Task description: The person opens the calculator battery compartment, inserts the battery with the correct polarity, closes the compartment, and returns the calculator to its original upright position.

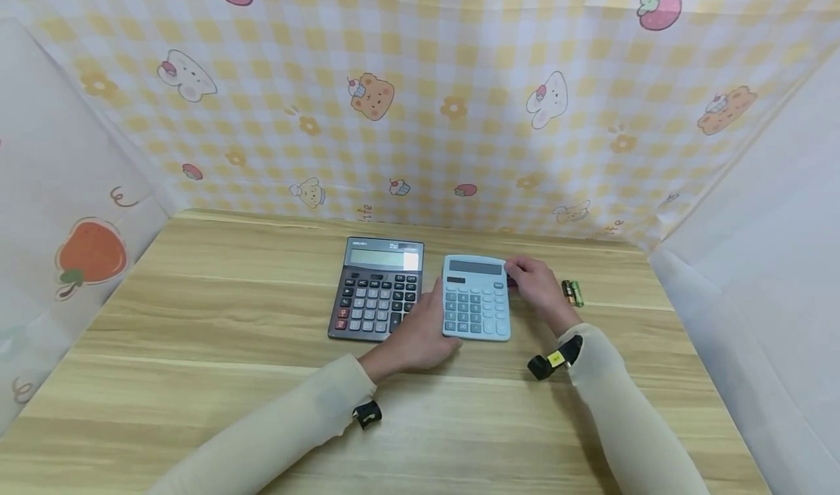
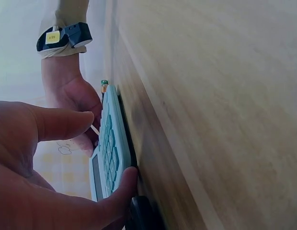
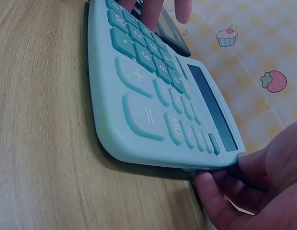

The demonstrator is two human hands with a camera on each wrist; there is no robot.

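A light blue calculator lies face up between the two hands, its dark display at the far end. My left hand grips its left edge, with the thumb by the near left corner. At the far right corner, my right hand pinches the edge; in the right wrist view its thumb is at the side and other fingers reach under. Something dark shows beneath the right hand; I cannot tell what it is. Close left of the blue one, a larger dark grey calculator lies face up, partly covered by the left hand.
Two small batteries, green and dark, lie side by side right of the right hand. The wood-grain table ends at a yellow checked cloth backdrop. Pale cloth walls stand at both sides.
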